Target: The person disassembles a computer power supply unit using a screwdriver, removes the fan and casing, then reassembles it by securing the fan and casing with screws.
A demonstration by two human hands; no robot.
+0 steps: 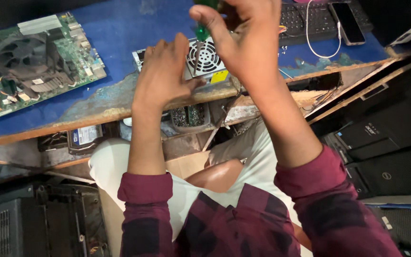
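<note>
Steadying the power supply unit (205, 59) on the blue tabletop (120, 28) — our left hand (160, 76) lies flat and open; our right hand (243, 38) is closed around a green screwdriver (200, 33).

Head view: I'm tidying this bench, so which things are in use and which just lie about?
In use: power supply under left hand; green screwdriver in right hand.
Lying about: motherboard, keyboard, phone, white cable, hard drive.

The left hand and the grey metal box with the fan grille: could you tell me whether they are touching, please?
Touching. The head view shows the left hand lying flat on the metal box, palm and thumb pressed on its top beside the fan grille.
</note>
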